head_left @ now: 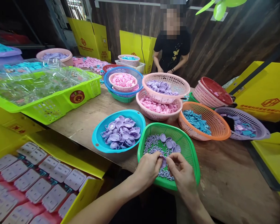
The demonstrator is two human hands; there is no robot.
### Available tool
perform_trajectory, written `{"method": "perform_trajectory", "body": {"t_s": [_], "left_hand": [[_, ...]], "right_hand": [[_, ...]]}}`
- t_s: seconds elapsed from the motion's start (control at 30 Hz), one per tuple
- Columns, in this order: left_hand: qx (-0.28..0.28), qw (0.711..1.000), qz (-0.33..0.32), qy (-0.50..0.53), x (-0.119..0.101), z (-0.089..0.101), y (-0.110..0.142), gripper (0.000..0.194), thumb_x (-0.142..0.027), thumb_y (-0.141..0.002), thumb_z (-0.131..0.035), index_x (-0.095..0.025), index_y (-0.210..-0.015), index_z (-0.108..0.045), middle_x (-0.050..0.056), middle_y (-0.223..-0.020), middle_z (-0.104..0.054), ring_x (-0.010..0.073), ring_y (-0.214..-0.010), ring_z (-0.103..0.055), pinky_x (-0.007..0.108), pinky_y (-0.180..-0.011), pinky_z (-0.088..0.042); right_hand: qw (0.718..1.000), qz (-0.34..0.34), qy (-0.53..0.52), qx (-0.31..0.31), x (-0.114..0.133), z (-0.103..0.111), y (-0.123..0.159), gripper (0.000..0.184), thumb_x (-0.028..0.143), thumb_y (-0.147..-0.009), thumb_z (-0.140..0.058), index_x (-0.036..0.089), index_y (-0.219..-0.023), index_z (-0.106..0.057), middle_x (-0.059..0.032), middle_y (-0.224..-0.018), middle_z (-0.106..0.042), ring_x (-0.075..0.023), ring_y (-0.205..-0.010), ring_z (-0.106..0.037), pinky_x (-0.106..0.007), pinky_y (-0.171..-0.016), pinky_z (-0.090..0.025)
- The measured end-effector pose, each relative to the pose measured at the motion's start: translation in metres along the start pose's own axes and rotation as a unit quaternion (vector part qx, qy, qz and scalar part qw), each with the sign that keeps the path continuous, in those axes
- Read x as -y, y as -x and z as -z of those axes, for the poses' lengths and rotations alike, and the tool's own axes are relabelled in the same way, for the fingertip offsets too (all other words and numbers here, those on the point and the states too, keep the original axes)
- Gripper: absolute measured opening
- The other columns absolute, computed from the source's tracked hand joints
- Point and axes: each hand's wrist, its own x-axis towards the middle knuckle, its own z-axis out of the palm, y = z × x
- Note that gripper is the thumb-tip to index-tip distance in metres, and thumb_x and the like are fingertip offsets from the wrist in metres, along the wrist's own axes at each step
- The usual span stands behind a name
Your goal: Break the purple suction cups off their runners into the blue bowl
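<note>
Over the green basket (193,155), my left hand (147,168) pinches a small purple plastic cup (163,162) between thumb and fingers. My right hand (182,170) has its thumb and forefinger pressed to the other side of the same cup. Whether a smaller part sits under those fingertips is hidden. Beneath both hands, the basket holds many small purple pegs (151,144) on its floor. Several loose purple cups (169,143) lie at its far side. Just left of it stands a turquoise basin (96,137) heaped with more purple cups (121,130).
Behind the green basket are stacked pink baskets (184,90), an orange basket (224,127) of blue pieces and a lilac basket (261,127). A lime crate (60,109) stands left, above a yellow carton (91,189) of packed goods. A person (172,53) stands across the table.
</note>
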Motion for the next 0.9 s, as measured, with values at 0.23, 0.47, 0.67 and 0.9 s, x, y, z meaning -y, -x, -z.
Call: {"method": "perform_trajectory", "body": {"t_s": [0.23, 0.47, 0.67, 0.9], "left_hand": [[0.001, 1.0, -0.004, -0.008, -0.003, 0.001, 0.0, 0.024, -0.024, -0.085, -0.034, -0.019, -0.082, -0.057, 0.002, -0.068, -0.061, 0.0126, -0.06, -0.055, 0.022, -0.057, -0.035], [0.001, 0.999, -0.011, -0.039, -0.003, 0.002, 0.003, 0.025, -0.025, -0.087, -0.032, -0.019, -0.084, -0.056, 0.003, -0.073, -0.064, 0.015, -0.066, -0.059, 0.023, -0.059, -0.036], [-0.004, 0.986, 0.004, -0.168, -0.003, -0.001, 0.004, 0.023, -0.026, -0.088, -0.031, -0.019, -0.084, -0.053, 0.005, -0.068, -0.063, 0.0185, -0.062, -0.06, 0.024, -0.053, -0.034], [-0.017, 0.972, 0.015, -0.235, -0.005, -0.006, 0.007, 0.019, -0.019, -0.087, -0.031, -0.016, -0.084, -0.05, 0.006, -0.067, -0.062, 0.0194, -0.056, -0.059, 0.024, -0.046, -0.031]], "right_hand": [[0.976, 0.143, 0.143, -0.08, 0.01, -0.012, 0.008, 0.011, 0.027, -0.083, -0.05, 0.02, -0.082, -0.058, -0.0013, -0.075, -0.059, -0.0124, -0.065, -0.054, -0.022, -0.061, -0.043], [0.969, 0.148, 0.179, -0.085, 0.014, -0.012, 0.007, 0.014, 0.028, -0.084, -0.047, 0.022, -0.084, -0.06, -0.0039, -0.079, -0.062, -0.0156, -0.068, -0.056, -0.025, -0.063, -0.044], [0.962, 0.168, 0.203, -0.072, 0.013, -0.015, 0.008, 0.012, 0.023, -0.084, -0.047, 0.02, -0.081, -0.059, -0.0033, -0.073, -0.06, -0.0143, -0.065, -0.054, -0.024, -0.063, -0.042], [0.942, 0.221, 0.236, -0.091, 0.008, -0.026, 0.008, 0.012, 0.016, -0.085, -0.044, 0.019, -0.083, -0.056, -0.0039, -0.073, -0.057, -0.0148, -0.068, -0.053, -0.026, -0.067, -0.041]]}}
